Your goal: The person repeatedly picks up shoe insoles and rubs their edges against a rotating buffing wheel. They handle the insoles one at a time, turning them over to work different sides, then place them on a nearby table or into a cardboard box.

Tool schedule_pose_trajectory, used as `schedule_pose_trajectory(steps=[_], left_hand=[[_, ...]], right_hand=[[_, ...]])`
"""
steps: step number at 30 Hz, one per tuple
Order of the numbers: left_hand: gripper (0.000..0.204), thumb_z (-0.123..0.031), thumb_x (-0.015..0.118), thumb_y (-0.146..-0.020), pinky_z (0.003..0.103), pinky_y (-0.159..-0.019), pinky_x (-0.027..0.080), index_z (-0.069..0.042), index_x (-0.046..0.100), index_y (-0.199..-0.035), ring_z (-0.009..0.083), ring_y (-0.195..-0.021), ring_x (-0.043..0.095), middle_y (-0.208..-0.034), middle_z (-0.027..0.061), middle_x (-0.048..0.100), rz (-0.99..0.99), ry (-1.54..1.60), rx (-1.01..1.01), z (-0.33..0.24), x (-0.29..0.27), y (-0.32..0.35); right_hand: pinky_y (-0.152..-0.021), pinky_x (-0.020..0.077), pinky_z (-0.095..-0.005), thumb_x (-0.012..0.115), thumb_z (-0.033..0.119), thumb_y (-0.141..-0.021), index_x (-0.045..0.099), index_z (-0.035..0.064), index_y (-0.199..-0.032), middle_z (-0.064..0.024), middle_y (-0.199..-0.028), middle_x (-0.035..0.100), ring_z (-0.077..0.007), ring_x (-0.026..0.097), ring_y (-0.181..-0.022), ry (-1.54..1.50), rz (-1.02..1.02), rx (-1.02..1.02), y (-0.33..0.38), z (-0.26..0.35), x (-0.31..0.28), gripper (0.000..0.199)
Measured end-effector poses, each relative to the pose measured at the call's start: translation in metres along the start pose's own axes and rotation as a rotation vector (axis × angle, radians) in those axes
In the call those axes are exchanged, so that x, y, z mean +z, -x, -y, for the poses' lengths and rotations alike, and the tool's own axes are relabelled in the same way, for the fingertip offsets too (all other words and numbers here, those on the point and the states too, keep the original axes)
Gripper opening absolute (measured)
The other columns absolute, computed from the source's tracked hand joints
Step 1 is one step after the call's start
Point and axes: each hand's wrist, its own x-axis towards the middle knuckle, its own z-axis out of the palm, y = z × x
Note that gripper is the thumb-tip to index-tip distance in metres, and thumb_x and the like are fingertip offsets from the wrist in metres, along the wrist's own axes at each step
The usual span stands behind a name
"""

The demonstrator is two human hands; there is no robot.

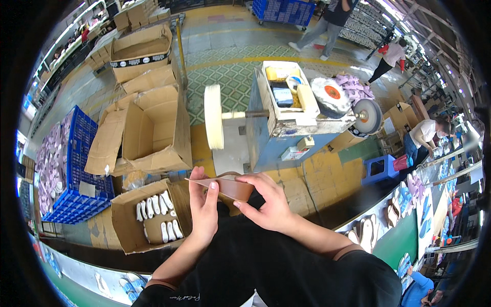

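Observation:
A brown wedge-shaped shoe sole (pixel 235 190) is held up in front of my chest, between both hands. My left hand (pixel 203 207) pinches its thin, pointed end, with the thumb on the near side. Around the thick end, my right hand (pixel 269 202) is closed with its thumb below and fingers above. Just beyond the hands stands a blue machine (pixel 279 146). From its left side a cream polishing wheel (pixel 213 117) sticks out on a shaft, apart from the sole. A fluffy white buffing wheel (pixel 330 96) and a grey wheel (pixel 369 116) sit at its right.
A white tray (pixel 272 105) of small supplies tops the machine. Open cardboard boxes (pixel 153 133) stand left; a nearer carton (pixel 134 236) holds white sole-shaped pieces. Blue crate (pixel 79 174) is far left. Sandals line a green conveyor (pixel 386 233) at right. Other people stand farther off.

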Motion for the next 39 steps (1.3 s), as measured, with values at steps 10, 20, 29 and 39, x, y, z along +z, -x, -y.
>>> schedule_pose_trajectory(steps=[10,20,29,39], left_hand=[[0.038,-0.020,0.067,-0.119,0.035,-0.116,0.049,-0.002,0.059,-0.151,0.0172,-0.132,0.064,-0.142,0.0123,0.070,0.031,-0.017,0.152,-0.024,-0.005,-0.010],[0.026,-0.001,0.088,-0.095,0.048,-0.117,0.049,-0.001,0.079,-0.119,0.0331,-0.133,0.067,-0.118,0.0122,0.087,0.156,-0.266,0.644,-0.041,-0.012,-0.019],[0.024,0.001,0.088,-0.096,0.049,-0.120,0.048,-0.001,0.079,-0.118,0.0328,-0.136,0.065,-0.118,0.0136,0.087,0.145,-0.217,0.655,-0.039,-0.014,-0.016],[0.047,-0.012,0.080,-0.109,0.047,-0.121,0.050,-0.001,0.061,-0.151,0.0296,-0.145,0.061,-0.148,0.0166,0.071,0.043,-0.027,0.340,-0.035,0.001,-0.009]], right_hand=[[-0.108,0.0603,-0.0380,0.089,0.012,-0.098,0.066,0.0000,-0.147,-0.0159,-0.132,0.076,-0.0254,0.076,-0.122,-0.335,-0.026,0.264,0.010,-0.007,0.009,0.055],[-0.126,0.0488,-0.0434,0.077,-0.010,-0.101,0.045,0.0012,-0.167,-0.0162,-0.166,0.055,-0.0250,0.057,-0.152,-0.686,0.001,0.209,-0.009,-0.017,-0.006,0.075],[-0.124,0.0526,-0.0438,0.081,-0.008,-0.097,0.047,-0.0004,-0.167,-0.0190,-0.164,0.055,-0.0275,0.059,-0.149,-0.484,0.021,0.030,-0.022,-0.014,-0.018,0.079],[-0.114,0.0577,-0.0418,0.090,-0.001,-0.092,0.057,-0.0020,-0.157,-0.0189,-0.150,0.067,-0.0273,0.070,-0.133,-0.393,-0.060,0.111,-0.021,-0.008,-0.016,0.073]])
